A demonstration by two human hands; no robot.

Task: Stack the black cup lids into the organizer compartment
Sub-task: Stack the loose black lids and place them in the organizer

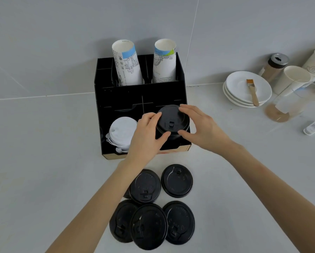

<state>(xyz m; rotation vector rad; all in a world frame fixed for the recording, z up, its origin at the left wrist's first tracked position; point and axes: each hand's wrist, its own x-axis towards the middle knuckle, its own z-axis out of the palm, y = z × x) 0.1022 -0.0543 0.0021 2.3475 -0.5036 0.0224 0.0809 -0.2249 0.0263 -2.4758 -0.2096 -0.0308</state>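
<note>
A black organizer (pixel 120 95) stands against the wall. In its front right compartment sits a stack of black lids (pixel 171 123). My left hand (pixel 147 136) grips the stack's left and front side, and my right hand (pixel 202 128) holds its right side, fingers curled over the top lid's rim. Several loose black lids (pixel 176 180) lie flat on the counter in front of the organizer, some overlapping. My left forearm covers part of one lid.
White lids (pixel 122 132) fill the organizer's front left compartment, and two paper cup stacks (pixel 128 64) lean in the back slots. At the right are stacked white plates (pixel 244 90) with a brush, a shaker jar (pixel 274 65), paper cups and a glass (pixel 288 105).
</note>
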